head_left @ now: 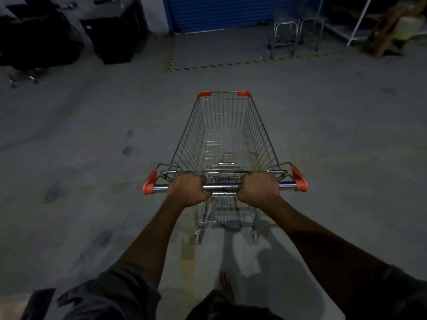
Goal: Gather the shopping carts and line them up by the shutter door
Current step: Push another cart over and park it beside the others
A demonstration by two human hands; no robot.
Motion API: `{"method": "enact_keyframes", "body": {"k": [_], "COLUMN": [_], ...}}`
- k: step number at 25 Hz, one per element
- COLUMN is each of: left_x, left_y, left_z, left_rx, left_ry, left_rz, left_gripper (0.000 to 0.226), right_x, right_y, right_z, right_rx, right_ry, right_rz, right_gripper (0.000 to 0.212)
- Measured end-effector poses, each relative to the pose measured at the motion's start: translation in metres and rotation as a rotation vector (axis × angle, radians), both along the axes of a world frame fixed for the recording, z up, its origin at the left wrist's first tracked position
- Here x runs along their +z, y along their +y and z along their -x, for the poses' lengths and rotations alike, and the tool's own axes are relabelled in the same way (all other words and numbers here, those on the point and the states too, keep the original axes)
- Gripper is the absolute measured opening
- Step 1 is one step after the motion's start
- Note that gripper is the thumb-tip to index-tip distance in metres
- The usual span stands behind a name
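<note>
As a person's left hand [188,189] and right hand [257,188] clamp in 2 tight fists on the chrome tubular handle bar [221,187] of a silver wire-mesh shopping cart [187,135], the knuckles face up and the fingers curl fully round the tube. The fists sit apart, a short stretch of bare metal between them, each well inside the bar's 2 orange plastic end caps [149,182]. Both forearms reach straight forward from dark rolled sleeves [120,292].

Beyond the hands, the cart's tapered basket narrows toward 2 orange corner guards [204,94] on its far rim. Through its wire bottom show the lower frame and the grey concrete floor [92,135]. 2 rear wheels [198,237] stand on the floor just ahead of the person's foot [224,285].

The cart stands mid-floor, its nose pointed at the blue ribbed roller shutter door [219,12] at the far wall and well apart from it. A strip of yellow-and-black hazard tape [169,54] marks the floor between the cart and the door. To the right of the door stand bare metal tube frames [284,38], with a white shelving rack [360,19] beyond. Dark, bulky shapes [111,38], too dim to identify, line the left wall.
</note>
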State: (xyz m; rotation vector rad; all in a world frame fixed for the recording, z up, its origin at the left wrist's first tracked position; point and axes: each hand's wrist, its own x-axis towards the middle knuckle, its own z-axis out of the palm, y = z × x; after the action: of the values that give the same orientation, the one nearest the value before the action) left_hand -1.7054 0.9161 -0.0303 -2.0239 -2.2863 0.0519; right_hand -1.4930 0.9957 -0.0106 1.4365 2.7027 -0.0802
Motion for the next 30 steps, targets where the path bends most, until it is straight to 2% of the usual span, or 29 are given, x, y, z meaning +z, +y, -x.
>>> {"method": "enact_keyframes", "body": {"k": [8,12,18,23,30], "left_x": [0.014,0.007,0.004,0.002,0.0], "left_y": [0.187,0.274,0.41,0.529,0.686], "left_z": [0.079,0.105,0.129,0.14,0.164], "left_rx": [-0.059,-0.08,-0.09,-0.04,-0.036], "left_ry": [-0.16,-0.11,-0.018,0.008,-0.02], "left_rz": [0.237,0.142,-0.001,-0.009,-0.003], "left_gripper": [0.046,0.044,0.042,0.042,0.041], "right_x": [0.003,-0.002,-0.003,-0.006,-0.011], "right_y": [0.164,0.244,0.387,0.516,0.686], "right_z": [0.071,0.096,0.123,0.137,0.161], "right_rx": [-0.078,-0.125,-0.057,-0.019,0.024], "right_ry": [-0.03,-0.007,0.002,0.013,0.018], "right_rz": [0.055,0.01,-0.079,-0.072,-0.11], "right_gripper": [0.031,0.032,0.031,0.027,0.033]}}
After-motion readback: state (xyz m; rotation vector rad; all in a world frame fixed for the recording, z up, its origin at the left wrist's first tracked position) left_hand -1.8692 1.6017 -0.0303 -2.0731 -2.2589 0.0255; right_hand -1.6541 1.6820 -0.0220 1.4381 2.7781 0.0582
